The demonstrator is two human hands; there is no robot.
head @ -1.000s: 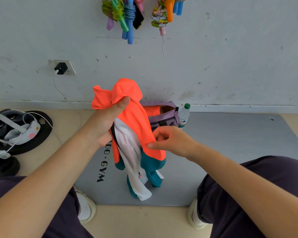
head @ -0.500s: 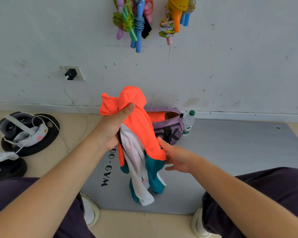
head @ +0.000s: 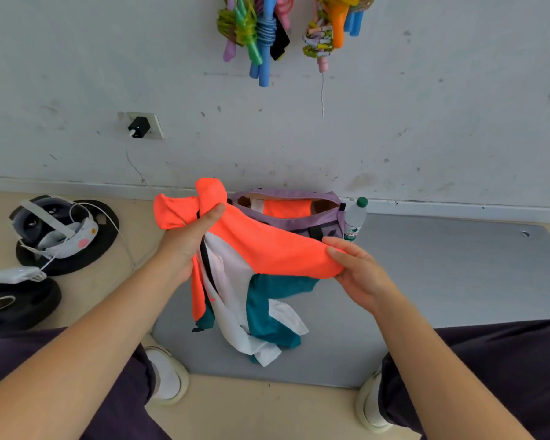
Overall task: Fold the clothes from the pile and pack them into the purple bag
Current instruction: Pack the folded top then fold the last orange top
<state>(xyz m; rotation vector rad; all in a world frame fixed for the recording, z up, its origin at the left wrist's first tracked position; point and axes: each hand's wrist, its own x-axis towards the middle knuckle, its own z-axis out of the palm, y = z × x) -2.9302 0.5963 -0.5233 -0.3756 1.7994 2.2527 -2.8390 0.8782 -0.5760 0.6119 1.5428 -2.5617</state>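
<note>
Grey mat (head: 442, 274) on the floor: left hand (head: 185, 242) grips the orange-white-teal garment (head: 261, 249) at its top; right hand (head: 359, 271) pinches its orange edge — stretched above the mat. Purple bag (head: 302, 214) sits open behind, against the wall.

Both forearms reach forward from the bottom corners, bare. Left hand (head: 185, 246) raised, fingers curled round a bunched orange garment (head: 261, 249), thumb on top pointing up-right. Right hand (head: 356, 274) lower and to the right, palm turned toward the left hand, fingers and thumb pinching the garment's far end. Hands well apart, fabric spanning between them. Knees bent on either side.
</note>
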